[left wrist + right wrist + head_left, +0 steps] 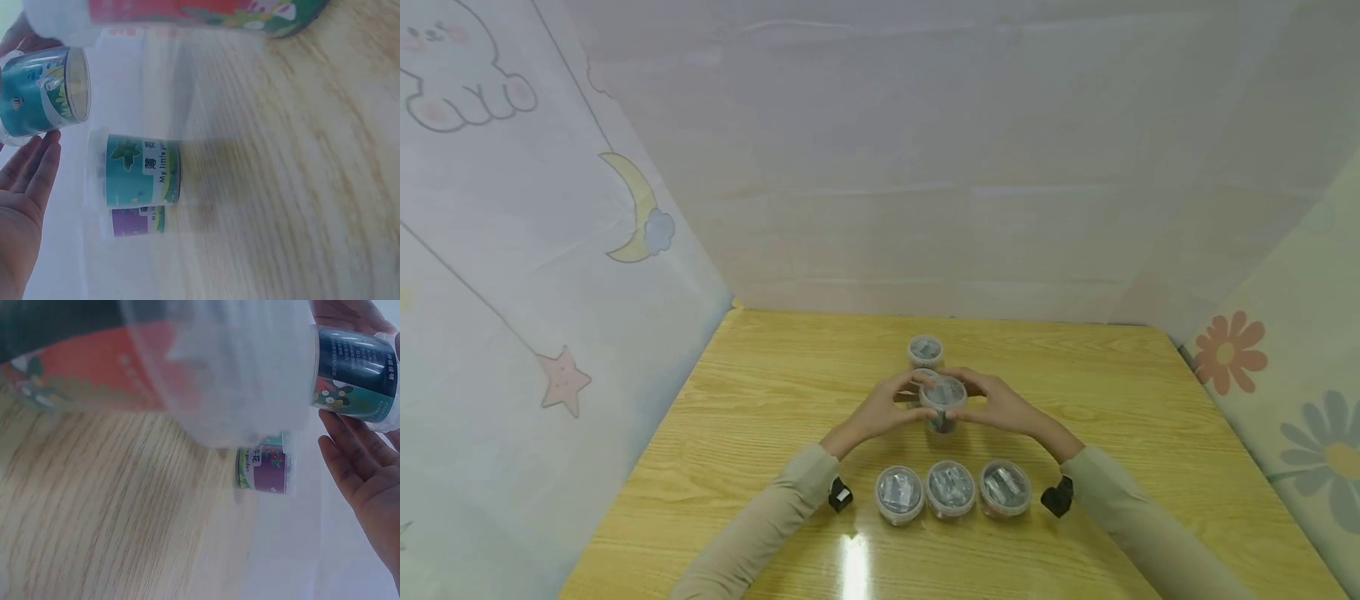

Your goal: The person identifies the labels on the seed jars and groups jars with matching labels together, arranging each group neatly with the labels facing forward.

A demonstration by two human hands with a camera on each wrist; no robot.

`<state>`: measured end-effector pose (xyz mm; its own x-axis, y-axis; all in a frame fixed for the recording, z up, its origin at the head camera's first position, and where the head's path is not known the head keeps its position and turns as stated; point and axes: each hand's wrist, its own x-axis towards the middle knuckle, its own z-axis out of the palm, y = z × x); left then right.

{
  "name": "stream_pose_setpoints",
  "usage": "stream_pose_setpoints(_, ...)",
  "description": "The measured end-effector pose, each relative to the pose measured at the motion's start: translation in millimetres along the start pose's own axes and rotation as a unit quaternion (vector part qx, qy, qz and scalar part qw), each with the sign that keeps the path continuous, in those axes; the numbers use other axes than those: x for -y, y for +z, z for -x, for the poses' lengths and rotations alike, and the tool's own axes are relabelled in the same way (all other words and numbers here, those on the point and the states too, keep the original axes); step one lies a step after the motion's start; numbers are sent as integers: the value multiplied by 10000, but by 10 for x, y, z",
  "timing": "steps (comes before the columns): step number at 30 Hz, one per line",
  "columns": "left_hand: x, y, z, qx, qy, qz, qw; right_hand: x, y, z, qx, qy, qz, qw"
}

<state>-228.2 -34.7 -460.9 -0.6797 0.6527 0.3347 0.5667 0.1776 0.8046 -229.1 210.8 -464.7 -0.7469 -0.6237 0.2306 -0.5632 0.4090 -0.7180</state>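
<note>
Both hands hold one lidded clear plastic cup [945,392] above the table, my left hand [883,407] on one side and my right hand [1003,408] on the other. Thumbs touch its near side and fingers reach round the back. Its wrap is teal with flowers in the left wrist view; a dark panel of small print faces the right wrist view. Just behind it stands a teal-labelled cup [140,170], partly hidden from the head view. Farther back is a purple-labelled cup [265,469].
Three more lidded cups stand in a row nearer the body: a left one [899,493], a middle one [951,488] and a right one [1004,487]. They sit between the forearms on the wooden table [760,400]. A pale sheet [925,208] rises behind the table.
</note>
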Motion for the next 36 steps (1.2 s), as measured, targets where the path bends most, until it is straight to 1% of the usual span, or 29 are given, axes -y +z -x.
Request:
stream_pose_setpoints(2,-62,-33,2,76,-45,114,9999,42,-3,-15,-39,-42,-36,10000)
stream_pose_setpoints(5,-99,-57,5,176,-164,312,9992,177,-37,-28,-73,-71,-132,9999)
stream_pose_setpoints(9,-47,-29,17,180,-274,446,9985,367,-99,-41,-44,-30,-268,9996)
stream_pose_setpoints(12,-16,2,33,149,-358,488,9981,232,-76,-59,-101,67,-351,9993)
stream_pose_setpoints(16,-25,12,43,70,-387,570,9976,-1,-26,-86,-213,116,-477,9986)
stream_pose_setpoints(20,21,19,36,-52,-402,641,9971,8,-25,-100,-241,154,-560,9980)
stream_pose_setpoints(23,90,29,24,-133,-448,679,9966,19,-17,-94,-301,210,-703,9969)
stream_pose_setpoints(27,203,36,-3,-377,-514,735,9953,43,1,-81,-397,265,-908,9947)
stream_pose_setpoints(29,248,35,-19,-517,-551,793,9940,61,15,-80,-481,321,-921,9941)
stream_pose_setpoints(32,256,22,-38,-632,-543,883,9926,127,26,-84,-660,416,-945,9925)
stream_pose_setpoints(36,241,14,-58,-689,-663,925,9911,279,9,-94,-896,424,-979,9902)
